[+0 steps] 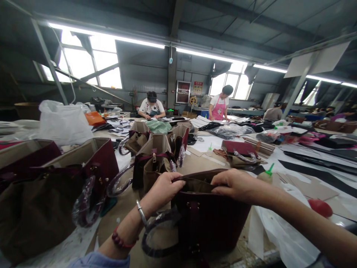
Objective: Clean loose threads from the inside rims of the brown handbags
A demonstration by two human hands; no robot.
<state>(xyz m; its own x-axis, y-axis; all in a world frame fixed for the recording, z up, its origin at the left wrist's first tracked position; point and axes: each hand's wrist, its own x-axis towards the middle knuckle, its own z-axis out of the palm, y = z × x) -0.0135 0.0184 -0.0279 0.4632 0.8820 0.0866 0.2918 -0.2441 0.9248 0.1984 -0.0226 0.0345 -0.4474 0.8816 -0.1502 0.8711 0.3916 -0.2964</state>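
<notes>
A dark burgundy handbag [214, 219] stands upright on the table right before me, its mouth facing up and its brown lining showing inside. My left hand [167, 184] pinches the bag's top edge at the left corner, thumb and fingers closed on it. At the right part of the opening, my right hand [232, 182] grips the rim and lining, with its fingertips partly inside the bag. A plastic-wrapped handle [160, 234] hangs down at the bag's left side.
Unfinished burgundy bags with brown linings [36, 212] crowd the left; more bags [153, 160] stand ahead. Right of my bag are a green-tipped glue bottle [266, 175], a red round object [320, 207] and white plastic sheeting [284, 234]. Two people [152, 108] work across the table.
</notes>
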